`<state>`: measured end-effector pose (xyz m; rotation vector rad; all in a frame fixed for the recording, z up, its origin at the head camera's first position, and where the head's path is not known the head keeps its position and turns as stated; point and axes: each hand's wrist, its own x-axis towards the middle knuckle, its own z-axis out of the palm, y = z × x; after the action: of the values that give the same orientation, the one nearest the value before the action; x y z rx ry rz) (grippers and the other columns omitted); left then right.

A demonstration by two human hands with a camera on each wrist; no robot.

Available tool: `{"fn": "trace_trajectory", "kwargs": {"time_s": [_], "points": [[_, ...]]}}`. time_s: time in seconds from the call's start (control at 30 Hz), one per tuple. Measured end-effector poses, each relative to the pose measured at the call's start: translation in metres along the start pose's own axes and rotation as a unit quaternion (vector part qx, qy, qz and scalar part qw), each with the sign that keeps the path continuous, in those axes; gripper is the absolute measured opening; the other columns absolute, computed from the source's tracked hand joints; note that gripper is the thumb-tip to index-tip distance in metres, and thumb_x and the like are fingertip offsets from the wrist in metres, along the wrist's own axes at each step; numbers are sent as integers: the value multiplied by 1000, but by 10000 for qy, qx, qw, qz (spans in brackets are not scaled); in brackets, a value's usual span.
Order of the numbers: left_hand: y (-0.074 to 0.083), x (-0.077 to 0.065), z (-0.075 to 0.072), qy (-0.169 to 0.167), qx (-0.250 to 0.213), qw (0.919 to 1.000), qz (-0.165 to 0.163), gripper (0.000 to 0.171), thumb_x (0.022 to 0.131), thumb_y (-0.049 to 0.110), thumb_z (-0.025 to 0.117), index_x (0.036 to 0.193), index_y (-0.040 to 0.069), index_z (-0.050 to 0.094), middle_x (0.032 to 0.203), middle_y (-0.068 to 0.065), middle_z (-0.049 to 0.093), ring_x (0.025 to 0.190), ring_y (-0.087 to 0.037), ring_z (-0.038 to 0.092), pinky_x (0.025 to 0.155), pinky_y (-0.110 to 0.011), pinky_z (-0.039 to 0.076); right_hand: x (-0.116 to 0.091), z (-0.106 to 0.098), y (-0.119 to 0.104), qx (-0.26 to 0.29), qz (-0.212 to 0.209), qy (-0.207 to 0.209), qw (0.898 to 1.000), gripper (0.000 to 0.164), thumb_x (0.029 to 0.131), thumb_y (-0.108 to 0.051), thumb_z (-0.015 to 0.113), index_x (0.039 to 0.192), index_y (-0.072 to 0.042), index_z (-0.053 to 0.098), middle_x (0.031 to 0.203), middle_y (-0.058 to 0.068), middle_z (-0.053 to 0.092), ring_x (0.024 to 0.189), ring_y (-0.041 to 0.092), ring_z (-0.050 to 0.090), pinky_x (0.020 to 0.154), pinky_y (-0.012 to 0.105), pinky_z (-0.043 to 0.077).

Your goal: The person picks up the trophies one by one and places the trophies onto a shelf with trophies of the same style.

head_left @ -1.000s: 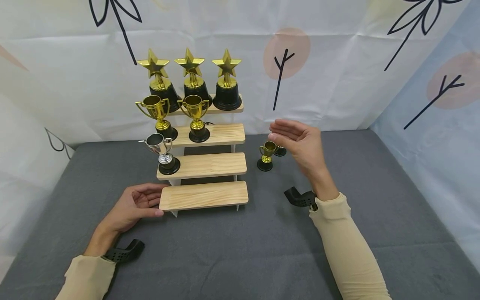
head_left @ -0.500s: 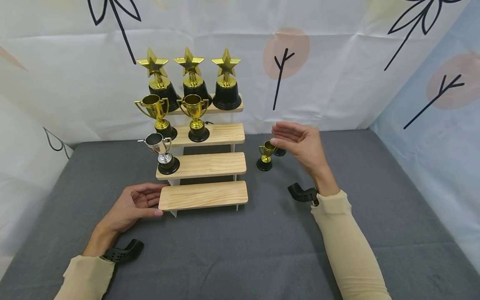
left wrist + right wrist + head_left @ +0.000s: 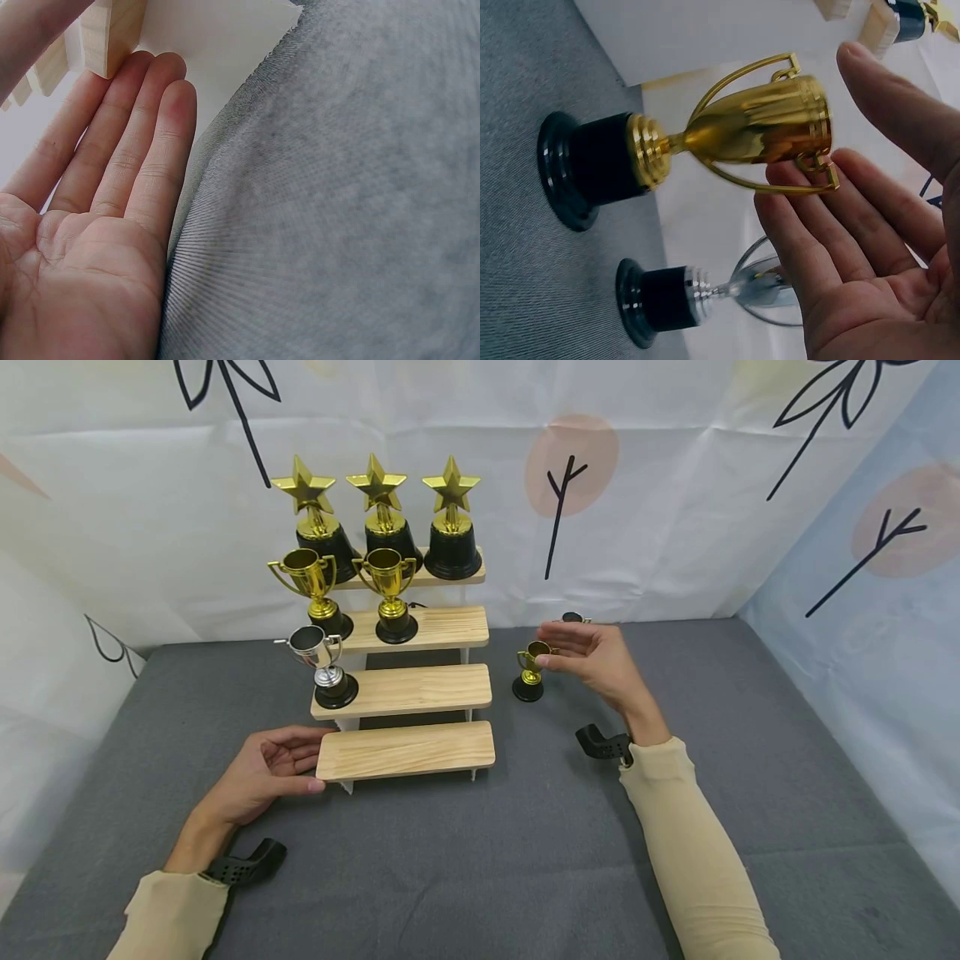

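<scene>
My right hand [image 3: 596, 668] is beside a small gold trophy cup [image 3: 529, 675] standing on the grey cloth. In the right wrist view, its straight fingers reach past the rim of the gold cup [image 3: 761, 131], and the thumb is apart from it; whether a finger touches the handle I cannot tell. Behind that hand stands a silver trophy cup [image 3: 761, 289], only its rim showing in the head view. My left hand [image 3: 258, 777] rests at the left end of the lowest wooden shelf [image 3: 405, 752], fingers extended against its edge, holding nothing.
The tiered wooden stand bears several trophies: gold star trophies [image 3: 452, 518] in a row on top, two gold cups [image 3: 386, 581] below, and a silver cup [image 3: 327, 664] on the third tier. A patterned cloth backdrop [image 3: 675, 485] rises behind the grey cloth [image 3: 480, 877].
My right hand has lowered to the gold cup's rim, uncovering the silver cup's top behind it. The left hand stays in place.
</scene>
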<state>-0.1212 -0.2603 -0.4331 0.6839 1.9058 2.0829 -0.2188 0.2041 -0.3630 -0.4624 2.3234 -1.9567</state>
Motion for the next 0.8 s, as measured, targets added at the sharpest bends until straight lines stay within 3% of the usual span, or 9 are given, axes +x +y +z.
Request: {"fn": "trace_trajectory", "kwargs": {"time_s": [0.2, 0.5, 0.8], "points": [[-1, 0, 0, -5, -34, 10000, 0, 62, 76, -28, 68, 134, -11, 55, 131, -5, 66, 119, -17, 65, 100, -31, 55, 1, -2, 8, -207, 64, -178, 9996, 51, 86, 1, 79, 134, 3, 62, 132, 19, 65, 118, 21, 65, 99, 30, 56], [-1, 1, 0, 4, -35, 10000, 31, 62, 76, -28, 69, 134, -18, 51, 131, -6, 66, 118, -18, 66, 99, -31, 55, 3, -1, 15, -97, 232, -268, 9993, 50, 86, 3, 79, 133, 5, 62, 125, 23, 67, 105, 16, 71, 89, 30, 61], [0, 1, 0, 14, -63, 10000, 8, 62, 75, -28, 69, 133, -19, 50, 130, -6, 66, 117, -17, 66, 98, -31, 55, 4, 1, 18, -46, 333, -229, 9992, 49, 84, 4, 80, 131, 7, 63, 120, 23, 70, 100, 15, 72, 86, 29, 62]]}}
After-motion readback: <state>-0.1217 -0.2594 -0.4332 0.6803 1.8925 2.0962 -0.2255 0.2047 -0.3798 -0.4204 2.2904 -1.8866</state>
